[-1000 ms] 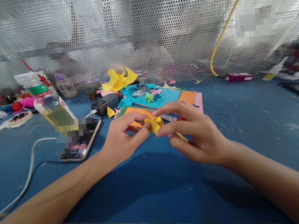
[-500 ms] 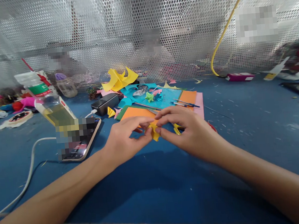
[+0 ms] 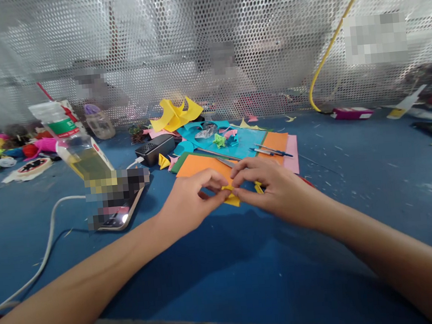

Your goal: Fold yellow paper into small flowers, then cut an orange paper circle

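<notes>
A small folded piece of yellow paper (image 3: 234, 200) is held between both hands, above the blue table. My left hand (image 3: 189, 199) pinches its left side between thumb and fingers. From the right, my right hand (image 3: 271, 182) grips the other side, with its fingertips close to those of the left. Part of the paper is hidden behind the fingertips. Just beyond the hands lie orange paper sheets (image 3: 197, 164) and a pair of scissors (image 3: 225, 162), mostly covered by the right hand. A small yellow folded paper piece (image 3: 163, 161) sits farther to the left.
A leaning bottle of yellowish liquid (image 3: 87, 155) and a phone (image 3: 124, 218) with a white cable (image 3: 50, 237) stand left. Blue paper (image 3: 250, 139), pens (image 3: 271, 150) and a black speaker-like box (image 3: 156, 149) lie behind. Perforated metal sheeting (image 3: 174, 34) closes the back.
The yellow paper has turned in my fingers, and its lower edge now looks wider. Both hands stay close together. The whole view has shifted slightly.
</notes>
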{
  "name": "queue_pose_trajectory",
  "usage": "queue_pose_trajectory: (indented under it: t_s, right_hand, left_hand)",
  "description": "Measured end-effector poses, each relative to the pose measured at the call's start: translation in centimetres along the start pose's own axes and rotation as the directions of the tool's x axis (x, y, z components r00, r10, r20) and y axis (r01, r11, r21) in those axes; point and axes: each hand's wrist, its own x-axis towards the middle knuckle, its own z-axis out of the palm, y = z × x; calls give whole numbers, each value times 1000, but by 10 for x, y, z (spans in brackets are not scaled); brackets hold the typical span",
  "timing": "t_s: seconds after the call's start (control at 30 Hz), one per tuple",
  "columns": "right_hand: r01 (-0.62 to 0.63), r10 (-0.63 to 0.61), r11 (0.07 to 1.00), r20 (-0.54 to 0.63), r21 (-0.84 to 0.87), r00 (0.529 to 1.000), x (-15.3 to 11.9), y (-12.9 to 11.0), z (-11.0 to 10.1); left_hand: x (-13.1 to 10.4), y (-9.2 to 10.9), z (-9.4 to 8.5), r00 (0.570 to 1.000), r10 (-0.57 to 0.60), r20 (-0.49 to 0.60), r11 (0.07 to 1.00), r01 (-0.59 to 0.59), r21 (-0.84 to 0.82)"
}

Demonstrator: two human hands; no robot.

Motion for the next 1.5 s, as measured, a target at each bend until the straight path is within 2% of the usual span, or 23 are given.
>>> queue_pose_trajectory:
  t_s: [0.1,0.2,0.3,0.47,0.57,0.67,0.77,0.87,1.0,1.1,1.2,1.3,1.5]
  right_hand:
    - [-2,4,1000,85,-26,996,0,5,-2]
    - [-7,15,998,112,-65,994,-2,7,-2]
    - [15,0,993,127,-118,992,-3,6,1]
    - [22,15,975,164,-219,986,-4,6,7]
    - [7,42,977,224,-211,974,-3,6,4]
    - [-114,151,981,245,-159,958,8,1,-1]
    - [-187,237,959,245,-212,940,35,-10,2]
    - [-146,262,932,337,-331,904,78,-18,23]
    - [-157,295,924,390,-349,872,142,-16,73]
    - [-207,365,912,468,-355,805,176,-10,108]
    - [-265,417,901,519,-344,746,191,-6,127]
    - [-309,426,904,554,-297,715,195,-1,129]
    - [-372,397,913,575,-167,715,193,0,130]
  left_hand:
    - [-2,-2,6,994,-105,34,989,108,-104]
    - [-5,-7,15,973,-207,101,949,224,-222]
    - [-7,-14,21,958,-246,147,941,272,-203]
    - [-10,-20,22,953,-217,210,963,244,-110]
    - [-12,-22,22,954,-212,214,968,235,-85]
    - [-13,-25,24,957,-216,194,967,237,-95]
    - [-12,-29,26,956,-220,194,965,242,-99]
    - [-12,-29,27,957,-211,199,968,233,-89]
    - [-15,-29,24,963,-180,203,973,204,-105]
    - [-16,-30,20,968,-141,206,977,169,-127]
    - [-15,-32,17,973,-116,201,978,148,-150]
    - [-13,-33,18,973,-127,191,972,161,-173]
    - [-11,-32,17,968,-164,192,959,202,-197]
